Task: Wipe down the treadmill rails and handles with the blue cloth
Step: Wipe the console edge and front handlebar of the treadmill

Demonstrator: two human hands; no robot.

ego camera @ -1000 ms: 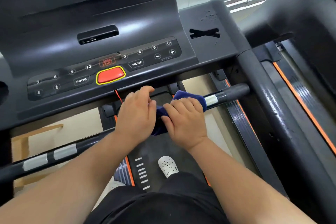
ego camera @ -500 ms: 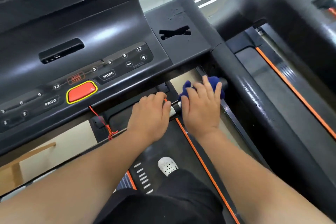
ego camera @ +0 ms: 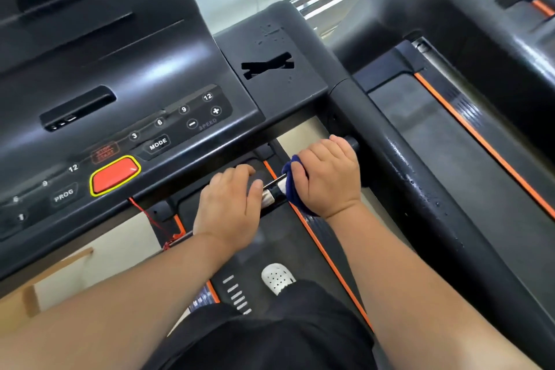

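The right hand (ego camera: 329, 177) is curling its fingers around the blue cloth (ego camera: 292, 188), wrapping it over the handle bar (ego camera: 274, 189) close to where the bar is meeting the thick right rail (ego camera: 420, 189). The left hand (ego camera: 231, 204) is gripping the same bar just beside the cloth, fingers curled over it, below the console (ego camera: 120, 93) with its red button (ego camera: 115, 175).
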